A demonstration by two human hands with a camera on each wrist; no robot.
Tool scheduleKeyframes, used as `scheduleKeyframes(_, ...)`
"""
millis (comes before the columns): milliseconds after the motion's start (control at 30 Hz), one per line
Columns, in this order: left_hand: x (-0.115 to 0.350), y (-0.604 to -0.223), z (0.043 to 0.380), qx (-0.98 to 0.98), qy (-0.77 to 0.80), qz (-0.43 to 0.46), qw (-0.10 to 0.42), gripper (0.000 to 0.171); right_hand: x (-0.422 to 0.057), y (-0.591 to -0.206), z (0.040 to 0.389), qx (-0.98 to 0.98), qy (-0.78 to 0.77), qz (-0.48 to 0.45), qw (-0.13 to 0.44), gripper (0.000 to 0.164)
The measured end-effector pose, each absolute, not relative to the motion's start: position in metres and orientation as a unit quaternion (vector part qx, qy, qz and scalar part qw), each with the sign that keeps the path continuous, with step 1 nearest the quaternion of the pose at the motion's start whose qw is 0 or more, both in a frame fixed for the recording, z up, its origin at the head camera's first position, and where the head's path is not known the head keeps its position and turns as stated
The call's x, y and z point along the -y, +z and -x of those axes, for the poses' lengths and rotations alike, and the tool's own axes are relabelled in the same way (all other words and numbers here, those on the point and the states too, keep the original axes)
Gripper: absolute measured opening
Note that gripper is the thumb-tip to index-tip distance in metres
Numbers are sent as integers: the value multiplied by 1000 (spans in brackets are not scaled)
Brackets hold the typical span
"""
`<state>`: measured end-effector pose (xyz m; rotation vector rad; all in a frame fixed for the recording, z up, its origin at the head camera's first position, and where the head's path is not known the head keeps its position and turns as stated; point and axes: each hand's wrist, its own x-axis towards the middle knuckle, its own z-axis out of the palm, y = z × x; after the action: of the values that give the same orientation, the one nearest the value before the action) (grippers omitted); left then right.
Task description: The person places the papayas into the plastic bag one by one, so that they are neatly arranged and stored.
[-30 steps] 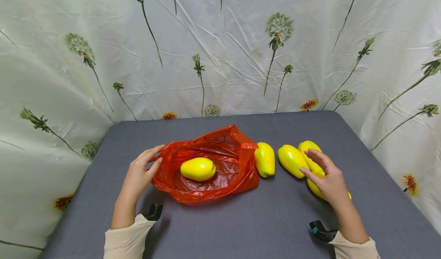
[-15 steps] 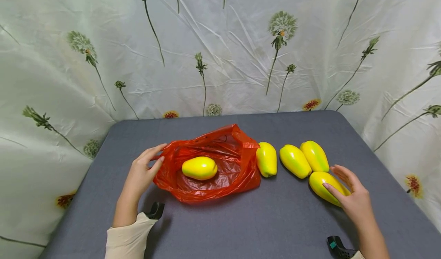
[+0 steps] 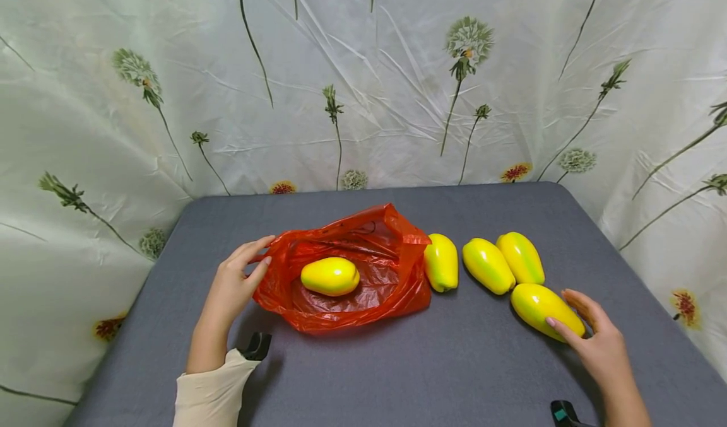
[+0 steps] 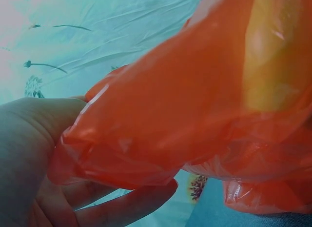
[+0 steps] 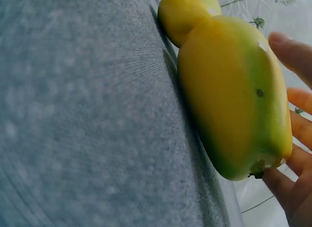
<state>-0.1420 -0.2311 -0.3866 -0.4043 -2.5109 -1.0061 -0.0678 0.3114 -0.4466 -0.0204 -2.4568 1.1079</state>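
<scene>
My left hand (image 3: 233, 285) holds a red plastic bag (image 3: 417, 288); my right hand (image 3: 602, 339), spread and gripping nothing, frames the nearest glossy yellow oval fruit (image 3: 539, 307): likely the pick-up step, calling for a grasp.

This is looking like a curtained-off nook, a small recording corner; whether a home or a studio is housing it, the views are not telling. A grey, cloth-textured surface (image 3: 363, 376) with rounded far corners is filling the middle. Pale, shiny curtain fabric (image 3: 392, 80) is hanging behind the surface and wrapping round to its left and right, creasing as it goes. Printed dandelions (image 3: 469, 39) on long stems are climbing it, and red-and-yellow printed blossoms (image 3: 515, 173) are showing low, just beyond the surface's far edge. Over the surface's near part, black wrist devices (image 3: 258, 346) are suggesting filming.
</scene>
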Motion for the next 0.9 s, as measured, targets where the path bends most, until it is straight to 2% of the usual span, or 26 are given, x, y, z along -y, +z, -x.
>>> scheduleKeyframes(367, 230, -386, 142, 898, -362, 145, 202, 37, -321, -455, 65, 906, 392, 38, 155, 62)
scheduleKeyframes(900, 231, -386, 141, 901, -364, 137, 191, 38, -317, -451, 67, 911, 377, 84, 146, 64)
